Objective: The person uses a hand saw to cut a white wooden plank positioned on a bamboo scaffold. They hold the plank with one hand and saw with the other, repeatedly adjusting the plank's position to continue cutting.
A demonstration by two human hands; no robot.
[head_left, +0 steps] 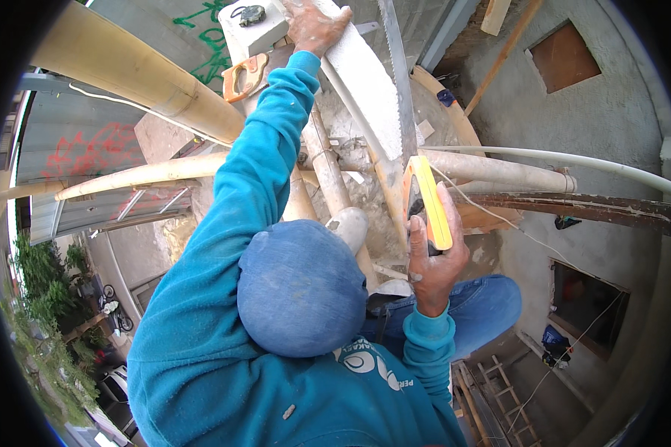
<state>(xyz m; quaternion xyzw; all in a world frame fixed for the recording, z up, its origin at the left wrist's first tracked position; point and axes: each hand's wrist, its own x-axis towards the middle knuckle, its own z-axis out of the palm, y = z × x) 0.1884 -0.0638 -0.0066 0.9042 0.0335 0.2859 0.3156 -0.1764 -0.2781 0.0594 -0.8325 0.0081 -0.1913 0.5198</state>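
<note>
My right hand (438,253) is wrapped around the yellow and orange handle of a hand saw (429,205). Its long toothed blade points up and away, along the right edge of a long white block (369,86). At the far end of that block my left hand (317,26) presses down and grips it, its fingertips partly cut off by the top of the picture. Left of this hand, another saw with an orange-brown handle (244,77) lies beside my forearm. A dark tape measure (250,15) sits on a white block (250,37) at the far left.
Bamboo poles (156,171) run below and around me, with a thick one (149,67) at the upper left. A white pipe (574,164) and a dark beam (574,211) cross on the right. A ladder (508,398) stands lower down near a grey wall (611,112).
</note>
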